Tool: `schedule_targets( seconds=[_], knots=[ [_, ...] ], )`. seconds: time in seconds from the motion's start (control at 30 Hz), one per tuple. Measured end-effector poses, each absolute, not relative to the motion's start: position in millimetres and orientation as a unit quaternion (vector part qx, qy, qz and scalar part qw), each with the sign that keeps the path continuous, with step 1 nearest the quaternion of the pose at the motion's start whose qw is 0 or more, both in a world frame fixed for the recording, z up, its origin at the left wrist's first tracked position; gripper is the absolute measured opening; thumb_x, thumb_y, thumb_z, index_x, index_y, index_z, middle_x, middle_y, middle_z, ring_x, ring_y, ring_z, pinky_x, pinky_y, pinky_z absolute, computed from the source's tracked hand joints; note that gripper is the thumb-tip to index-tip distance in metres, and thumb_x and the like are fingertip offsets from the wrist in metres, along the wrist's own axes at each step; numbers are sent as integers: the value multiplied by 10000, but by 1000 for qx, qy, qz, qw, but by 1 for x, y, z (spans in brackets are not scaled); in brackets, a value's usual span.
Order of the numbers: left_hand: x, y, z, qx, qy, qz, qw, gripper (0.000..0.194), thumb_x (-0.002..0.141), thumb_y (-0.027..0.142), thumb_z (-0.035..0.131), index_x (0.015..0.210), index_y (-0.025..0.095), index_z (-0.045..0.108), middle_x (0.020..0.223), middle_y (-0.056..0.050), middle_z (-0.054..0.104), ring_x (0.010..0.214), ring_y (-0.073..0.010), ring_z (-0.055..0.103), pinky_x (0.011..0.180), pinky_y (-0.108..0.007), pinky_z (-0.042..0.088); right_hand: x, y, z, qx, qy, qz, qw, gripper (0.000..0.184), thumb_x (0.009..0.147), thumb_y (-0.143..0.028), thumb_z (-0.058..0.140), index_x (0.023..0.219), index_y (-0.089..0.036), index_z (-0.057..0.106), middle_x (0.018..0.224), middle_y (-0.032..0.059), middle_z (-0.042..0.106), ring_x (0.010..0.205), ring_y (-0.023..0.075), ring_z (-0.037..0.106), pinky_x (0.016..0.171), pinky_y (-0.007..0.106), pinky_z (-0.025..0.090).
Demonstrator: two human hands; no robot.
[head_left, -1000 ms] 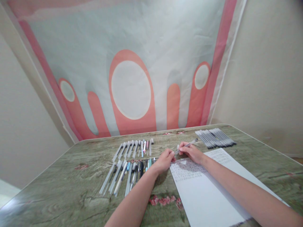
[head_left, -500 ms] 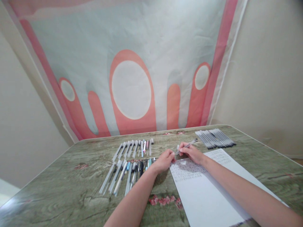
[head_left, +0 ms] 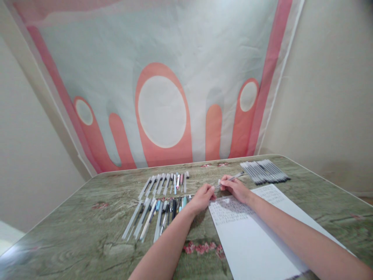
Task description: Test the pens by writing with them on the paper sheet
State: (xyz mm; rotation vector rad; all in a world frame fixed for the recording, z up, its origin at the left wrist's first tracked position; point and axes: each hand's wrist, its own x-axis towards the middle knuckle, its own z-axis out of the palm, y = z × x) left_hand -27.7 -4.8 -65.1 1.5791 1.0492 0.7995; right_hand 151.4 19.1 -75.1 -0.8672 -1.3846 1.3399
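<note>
Between the fingers of my right hand (head_left: pixel 234 188) is a slim clear-grey pen (head_left: pixel 236 176), slanting with its dark end up to the right. A small whitish piece (head_left: pixel 219 182) shows beside those fingertips; its kind is not clear. My left hand (head_left: pixel 203 197) is closed in a pinch at the pen's lower left end, its thumb and forefinger together. The exact grip there is small and partly hidden. Below both hands lies a white sheet of paper (head_left: pixel 256 241) with rows of handwriting near its top, partly covered by my right forearm.
Left of my hands, several pens (head_left: pixel 159 183) lie in a back row and several mixed pens and markers (head_left: pixel 148 217) in a front row, partly behind my left forearm. Several clear pens with dark ends (head_left: pixel 264 171) lie side by side at the back right of the wood-patterned table (head_left: pixel 78 233).
Both hands stay in nearly the same place around the pen, with only slight finger shifts. The paper and pen rows have not moved.
</note>
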Motion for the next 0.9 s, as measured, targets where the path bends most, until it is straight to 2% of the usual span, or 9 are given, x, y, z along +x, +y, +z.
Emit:
schedule_targets(
  seconds=[0.13, 0.27, 0.37, 0.47, 0.6, 0.8, 0.9],
  knots=[
    [-26, -3, -68, 627, 435, 356, 540, 283, 799, 430, 390, 819, 154, 448, 678, -5, 552, 635, -118, 514, 674, -273, 388, 157, 27, -74, -427, -567, 408, 574, 241, 784, -420, 474, 867, -213, 567, 705, 7, 615, 648, 156, 544, 653, 301, 408],
    [-26, -2, -70, 616, 436, 359, 549, 285, 792, 429, 417, 839, 150, 453, 676, -1, 549, 634, -114, 514, 678, -268, 386, 164, 29, -77, -469, -671, 242, 521, 302, 752, -410, 529, 977, -218, 588, 888, 51, 634, 853, 212, 552, 810, 361, 382],
    [-26, -3, -69, 611, 434, 361, 555, 287, 793, 426, 424, 854, 148, 460, 684, -1, 551, 643, -112, 515, 679, -263, 386, 164, 30, -84, -467, -717, 202, 477, 413, 663, -380, 632, 1043, -231, 572, 940, 56, 631, 930, 244, 524, 848, 397, 362],
    [-26, -4, -68, 603, 433, 363, 563, 270, 798, 409, 429, 852, 146, 465, 678, 0, 547, 634, -107, 511, 674, -260, 392, 163, 32, -92, -456, -744, 183, 453, 445, 614, -344, 675, 1038, -244, 581, 905, 50, 636, 904, 253, 519, 823, 399, 375],
    [-25, -4, -70, 576, 432, 381, 580, 262, 787, 395, 464, 840, 140, 480, 668, 1, 541, 626, -102, 511, 683, -267, 405, 160, 31, -91, -444, -772, 136, 434, 382, 655, -328, 645, 1024, -248, 586, 874, 53, 627, 835, 243, 524, 768, 390, 402],
    [-22, -1, -74, 460, 433, 513, 581, 271, 728, 296, 584, 925, 125, 510, 808, -48, 560, 747, -121, 547, 731, -285, 437, 145, 13, -71, -370, -826, 34, 424, 374, 726, -291, 584, 1091, -221, 539, 991, 71, 599, 946, 248, 491, 835, 413, 394],
    [-24, -1, -72, 465, 418, 519, 583, 294, 706, 266, 611, 947, 113, 537, 798, -56, 579, 736, -123, 546, 700, -268, 442, 137, 5, -67, -325, -855, -10, 405, 367, 747, -263, 566, 1111, -236, 531, 991, 69, 611, 962, 254, 487, 842, 438, 392]
  ],
)
